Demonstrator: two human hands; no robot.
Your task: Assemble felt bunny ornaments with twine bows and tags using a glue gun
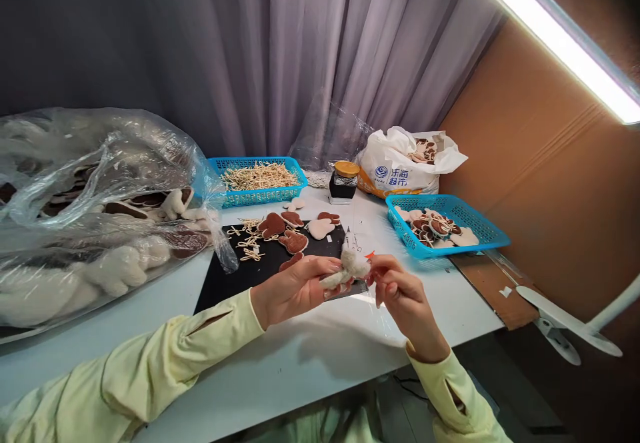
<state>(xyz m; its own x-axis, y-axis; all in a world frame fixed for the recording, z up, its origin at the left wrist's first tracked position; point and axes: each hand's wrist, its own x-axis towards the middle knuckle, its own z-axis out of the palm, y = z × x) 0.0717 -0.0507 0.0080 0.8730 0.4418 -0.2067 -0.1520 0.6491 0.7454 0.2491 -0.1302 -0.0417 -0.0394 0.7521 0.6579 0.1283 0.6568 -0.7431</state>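
My left hand (299, 284) is closed on a small fluffy white plush piece (353, 264) with stubby projecting parts, held above the table. Beside its right side, my right hand (404, 291) has thumb and fingers pinched together. A tiny orange tip (370, 254) shows at those fingers; what they hold is too small to make out. Beyond my hands, brown-and-white rabbit-head plush pieces (293, 242) lie on a black mat (225, 290). Several cream cord bows (251, 250) are at the mat's left part.
A blue basket (260, 196) of cord bows stands at the back. Another blue basket (445, 252) holds plush pieces at right, near a white shopping bag (390, 156). A dark jar (343, 184) stands between. A clear bag (115, 230) of plush fills the left. A lamp clamp (565, 316) grips the right edge.
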